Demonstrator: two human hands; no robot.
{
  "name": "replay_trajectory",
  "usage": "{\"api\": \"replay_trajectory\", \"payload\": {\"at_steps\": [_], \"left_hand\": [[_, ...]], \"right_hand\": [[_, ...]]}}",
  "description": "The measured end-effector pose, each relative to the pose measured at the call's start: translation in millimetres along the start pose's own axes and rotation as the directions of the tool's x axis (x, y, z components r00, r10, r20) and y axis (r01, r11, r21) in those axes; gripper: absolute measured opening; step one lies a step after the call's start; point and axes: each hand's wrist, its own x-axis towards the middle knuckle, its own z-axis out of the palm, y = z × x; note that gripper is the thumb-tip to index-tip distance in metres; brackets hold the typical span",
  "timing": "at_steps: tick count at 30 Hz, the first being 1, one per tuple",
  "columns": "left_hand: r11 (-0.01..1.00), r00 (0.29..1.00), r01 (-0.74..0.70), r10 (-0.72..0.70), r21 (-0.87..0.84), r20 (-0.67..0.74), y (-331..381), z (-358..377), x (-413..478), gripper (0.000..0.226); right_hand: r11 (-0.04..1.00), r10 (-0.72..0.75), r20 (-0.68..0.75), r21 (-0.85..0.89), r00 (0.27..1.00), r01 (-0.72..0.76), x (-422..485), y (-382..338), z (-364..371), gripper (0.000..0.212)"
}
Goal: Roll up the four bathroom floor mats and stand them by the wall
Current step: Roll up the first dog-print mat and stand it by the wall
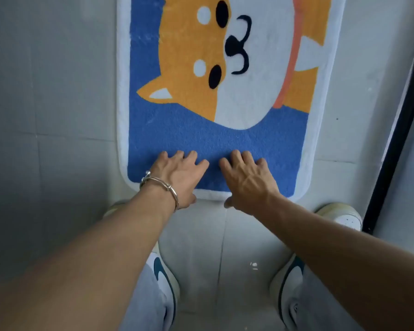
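A blue floor mat [215, 137] with a white border and an orange-and-white dog picture lies flat on the grey tiled floor, running away from me. Both hands lie side by side on its near end. My left hand [179, 173], with a silver bracelet on the wrist, has its fingers spread on the blue pile and its thumb at the near white edge. My right hand [246, 177] lies the same way just to the right, thumb at the mat's near edge. I cannot tell whether the thumbs hook under the edge. No other mats are in view.
Grey floor tiles [53, 115] stretch to the left of the mat. A dark door frame or threshold strip [402, 130] runs diagonally along the right. My two white shoes with teal marks [165, 278] stand just behind the mat's near edge.
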Motion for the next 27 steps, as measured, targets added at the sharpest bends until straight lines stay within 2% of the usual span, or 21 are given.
{"api": "replay_trajectory", "payload": {"at_steps": [4,8,12,15,17,21,23,25,27], "left_hand": [[0.999,0.998,0.029,-0.027,-0.037,0.061,-2,-5,9,0.057],[0.997,0.997,0.021,-0.016,-0.074,0.072,-4,-22,14,0.065],[0.998,0.992,0.024,-0.018,-0.051,0.125,-5,-27,14,0.064],[0.999,0.985,0.024,-0.017,-0.043,0.172,-6,-22,12,0.062],[0.999,0.983,0.014,-0.005,-0.048,0.184,-8,-19,13,0.061],[0.997,0.985,-0.009,0.022,-0.071,0.174,-14,-24,16,0.063],[0.996,0.986,-0.004,0.019,-0.087,0.166,-13,-25,16,0.061],[0.996,0.986,-0.004,0.019,-0.086,0.165,-12,-23,17,0.060],[0.996,0.986,-0.006,0.020,-0.086,0.167,-11,-24,17,0.059]], "right_hand": [[0.994,-0.048,-0.042,-0.096,0.998,0.044,-1,-1,2,0.041],[0.992,-0.105,-0.004,-0.064,0.994,0.104,11,18,-25,0.024],[0.992,-0.122,0.036,0.034,0.992,0.121,9,24,-32,0.025],[0.996,-0.091,0.130,0.004,0.987,0.091,-2,15,-14,0.046],[0.998,-0.051,0.099,-0.030,0.994,0.054,-1,12,-1,0.051],[0.995,-0.071,-0.049,-0.080,0.996,0.067,3,12,3,0.044],[0.993,-0.094,-0.039,-0.074,0.995,0.091,0,10,-3,0.038],[0.981,-0.151,0.029,-0.120,0.988,0.153,-3,7,-1,0.031],[0.975,-0.180,0.024,-0.126,0.983,0.182,-7,7,5,0.033]]}}
